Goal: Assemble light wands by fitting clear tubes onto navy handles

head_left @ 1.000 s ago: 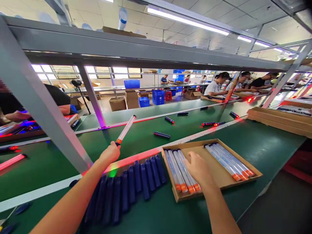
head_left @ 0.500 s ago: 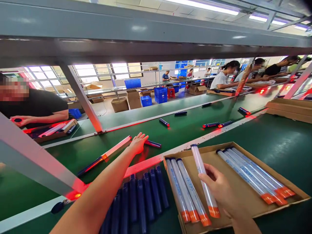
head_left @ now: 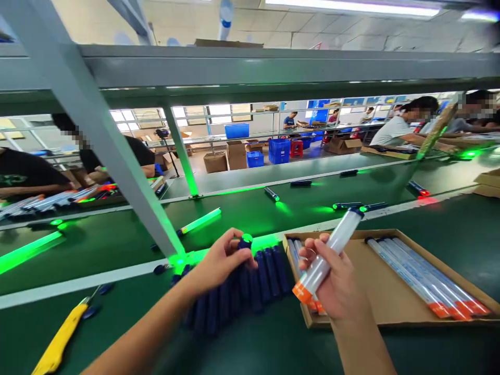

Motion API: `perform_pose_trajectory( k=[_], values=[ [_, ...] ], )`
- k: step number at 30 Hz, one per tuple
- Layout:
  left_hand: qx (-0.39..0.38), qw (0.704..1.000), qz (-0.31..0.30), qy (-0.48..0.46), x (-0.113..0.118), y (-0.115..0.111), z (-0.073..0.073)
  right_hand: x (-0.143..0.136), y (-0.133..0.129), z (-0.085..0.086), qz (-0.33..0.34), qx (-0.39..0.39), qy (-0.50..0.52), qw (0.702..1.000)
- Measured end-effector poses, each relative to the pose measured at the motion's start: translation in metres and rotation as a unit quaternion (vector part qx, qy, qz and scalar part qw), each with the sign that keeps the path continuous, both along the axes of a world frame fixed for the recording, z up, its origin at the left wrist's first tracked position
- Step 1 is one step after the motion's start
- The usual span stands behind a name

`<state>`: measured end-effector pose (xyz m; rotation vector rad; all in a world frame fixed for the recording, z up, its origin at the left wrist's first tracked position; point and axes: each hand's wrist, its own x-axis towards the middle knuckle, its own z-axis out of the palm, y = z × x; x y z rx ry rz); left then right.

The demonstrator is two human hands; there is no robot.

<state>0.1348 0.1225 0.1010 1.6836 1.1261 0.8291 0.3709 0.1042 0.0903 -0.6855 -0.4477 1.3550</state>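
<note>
While the right hand (head_left: 341, 286) grips one tube (head_left: 332, 247), the tray (head_left: 375, 297) holds others (head_left: 406, 276).

On the green worktop (head_left: 23, 328) lie a cardboard tray (head_left: 377, 281), dark blue tubes (head_left: 264, 276) and a yellow-handled tool (head_left: 62, 336).

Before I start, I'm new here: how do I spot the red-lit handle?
Find the green table, then the cardboard tray by the right hand. Beyond it, between the white rails, lies the red-lit handle; its nearest lit neighbours glow green.
</note>
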Motion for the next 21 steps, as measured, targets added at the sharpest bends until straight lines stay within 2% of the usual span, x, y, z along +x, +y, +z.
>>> perform_pose_trajectory(
  k=[2, 4, 7, 10, 16, 18, 21],
  values=[
    [-0.110, 0.984, 0.021, -0.137, 0.007, -0.054, -0.010, -0.031, -0.011, 0.011, 0.001, 0.028, 0.014, 1.000],
    [-0.205, 0.948, 0.058, -0.237, 0.014, -0.098, -0.025, -0.059, -0.023, 0.016, -0.003, 0.056, 0.014, 0.998],
    [-0.242, 0.930, 0.089, -0.260, 0.018, -0.142, -0.044, -0.090, -0.039, 0.012, 0.018, 0.058, -0.006, 0.998],
    [-0.234, 0.940, 0.082, -0.236, 0.013, -0.165, -0.048, -0.108, -0.054, 0.004, 0.054, 0.039, -0.031, 0.997],
    [-0.223, 0.964, 0.020, -0.141, -0.004, -0.188, -0.033, -0.118, -0.073, 0.001, 0.072, 0.046, -0.054, 0.995],
    [-0.205, 0.974, 0.034, -0.095, -0.005, -0.192, -0.033, -0.119, -0.076, 0.005, 0.068, 0.048, -0.064, 0.994],
    [-0.118, 0.991, 0.066, -0.013, -0.001, -0.196, -0.039, -0.122, -0.078, 0.008, 0.063, 0.037, -0.102, 0.992]
  ],
)
